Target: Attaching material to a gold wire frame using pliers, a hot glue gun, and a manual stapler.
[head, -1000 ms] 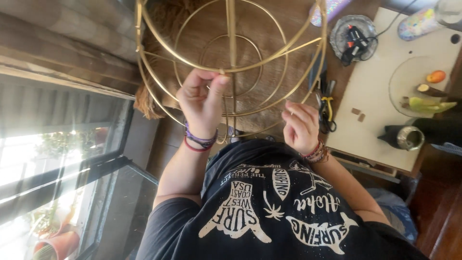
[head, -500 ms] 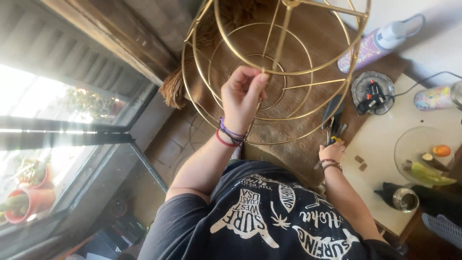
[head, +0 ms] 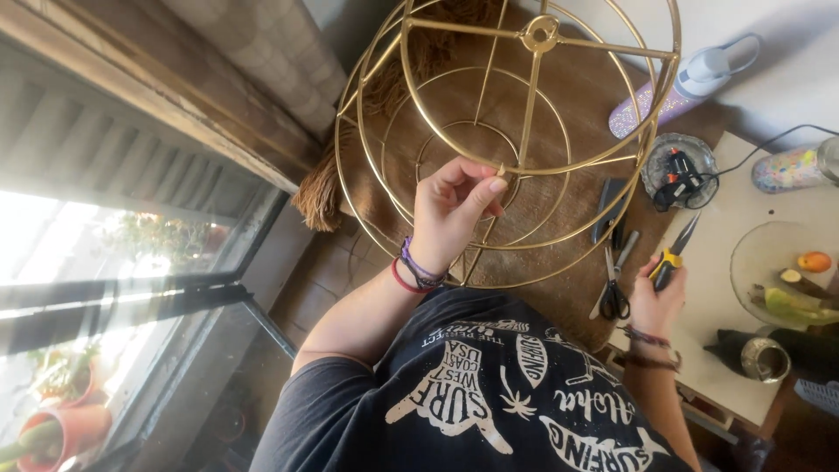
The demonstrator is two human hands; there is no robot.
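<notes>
1. Two hands at work, both mine. My left hand [head: 454, 210] pinches a gold wire of the frame [head: 559, 166] between thumb and fingertips, close to an inner ring. It is a closed, light pinch.
2. My right hand [head: 655, 301] is clenched round the yellow-handled pliers [head: 673, 255], their tips pointing up and away. It is well apart from the frame, at the table [head: 743, 210] edge.
3. Frame: a round cage of gold rings and spokes with a hub at the top. It stands tilted over a brown fringed cloth [head: 577, 288], steadied by my pinch.
4. Step in hand, as I judge it: the wire is found and held, the tool is fetched but not yet applied.
5. Next move calls for, I judge: carrying the pliers across to the pinched spot, threading them between the rings without knocking the frame, and keeping the left hand steady.
6. Scissors [head: 614, 293]: black handles, lying on the cloth just beside my right hand.
7. Bottle [head: 651, 103]: purple glitter body, white cap, lying beyond the frame.
8. Dish [head: 708, 162]: round, clear, holding a black corded tool.
9. Tumbler [head: 786, 168]: pale and speckled, on its side near the table's far edge.
10. Plate [head: 756, 262]: clear glass, carrying fruit pieces, one of them orange.
11. Labels: none can be made out on these containers.
</notes>
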